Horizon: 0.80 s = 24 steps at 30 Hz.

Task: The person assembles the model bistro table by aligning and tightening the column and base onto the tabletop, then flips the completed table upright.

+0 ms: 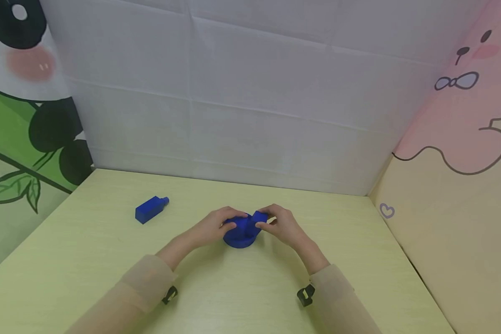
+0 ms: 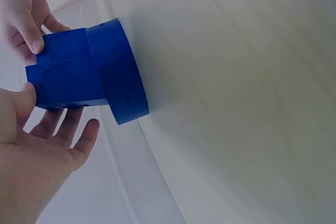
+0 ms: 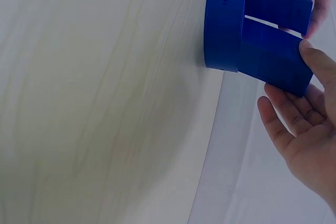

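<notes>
A blue round holder (image 1: 240, 242) stands on the table, its wall seen side-on as a short cylinder (image 2: 119, 72) in the left wrist view. Two blue rectangular blocks rise from it side by side. My left hand (image 1: 210, 227) pinches the left block (image 2: 71, 83) near its top, between thumb and fingers. With thumb and fingertips, my right hand (image 1: 285, 226) grips the right block (image 3: 275, 56), which leans outward and leaves a narrow gap between the two. The blocks' lower ends are hidden inside the holder.
Farther left on the pale yellow table (image 1: 317, 222), another blue block with a round knob (image 1: 150, 209) lies on its side. A white cloth wall (image 1: 250, 116) closes off the back, with printed panels left and right.
</notes>
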Each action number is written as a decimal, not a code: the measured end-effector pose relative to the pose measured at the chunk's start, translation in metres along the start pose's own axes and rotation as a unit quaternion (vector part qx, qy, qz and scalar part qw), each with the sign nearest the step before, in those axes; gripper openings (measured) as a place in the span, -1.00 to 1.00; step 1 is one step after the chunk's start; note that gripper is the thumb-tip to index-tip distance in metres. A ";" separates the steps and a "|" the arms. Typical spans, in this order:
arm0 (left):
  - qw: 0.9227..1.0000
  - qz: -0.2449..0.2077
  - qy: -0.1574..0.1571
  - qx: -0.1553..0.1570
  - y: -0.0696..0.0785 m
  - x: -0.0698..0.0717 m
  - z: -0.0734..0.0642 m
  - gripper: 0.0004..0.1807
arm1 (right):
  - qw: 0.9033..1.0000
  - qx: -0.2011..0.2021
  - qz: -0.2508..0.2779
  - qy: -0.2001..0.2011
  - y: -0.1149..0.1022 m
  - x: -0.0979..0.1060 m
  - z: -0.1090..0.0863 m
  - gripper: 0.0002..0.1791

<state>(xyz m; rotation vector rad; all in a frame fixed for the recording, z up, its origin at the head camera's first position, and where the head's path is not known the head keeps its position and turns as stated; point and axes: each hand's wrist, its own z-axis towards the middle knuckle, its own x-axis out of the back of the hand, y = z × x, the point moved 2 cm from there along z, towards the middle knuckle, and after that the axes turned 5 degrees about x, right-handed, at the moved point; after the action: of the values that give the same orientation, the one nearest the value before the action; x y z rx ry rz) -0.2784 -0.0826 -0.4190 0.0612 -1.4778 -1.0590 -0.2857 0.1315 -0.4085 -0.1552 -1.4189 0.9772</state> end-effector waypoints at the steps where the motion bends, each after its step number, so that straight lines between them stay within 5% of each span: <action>1: 1.000 0.004 0.002 -0.003 0.000 0.000 -0.001 -0.64 | 1.000 0.001 -0.001 0.000 0.000 0.000 0.000 -0.61; 6: 0.999 -0.006 0.042 -0.004 0.004 -0.003 -0.003 -0.58 | 1.000 -0.003 -0.003 0.003 -0.002 0.001 -0.001 -0.62; 12: 0.990 -0.021 0.116 0.074 0.010 -0.009 -0.004 -0.32 | 1.000 -0.015 -0.007 0.001 -0.004 0.000 -0.002 -0.62; 16: 0.982 -0.014 0.158 0.104 0.015 -0.010 -0.002 -0.36 | 1.000 -0.018 -0.003 0.002 -0.003 0.000 -0.002 -0.62; 24: 0.981 -0.008 0.165 0.102 0.017 -0.010 0.000 -0.51 | 1.000 -0.012 0.003 0.002 -0.004 0.001 -0.002 -0.61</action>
<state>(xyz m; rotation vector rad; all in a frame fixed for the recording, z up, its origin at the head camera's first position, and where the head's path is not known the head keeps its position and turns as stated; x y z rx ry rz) -0.2670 -0.0666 -0.4160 0.3783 -1.2781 -0.8596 -0.2821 0.1308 -0.4061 -0.1785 -1.4268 0.9647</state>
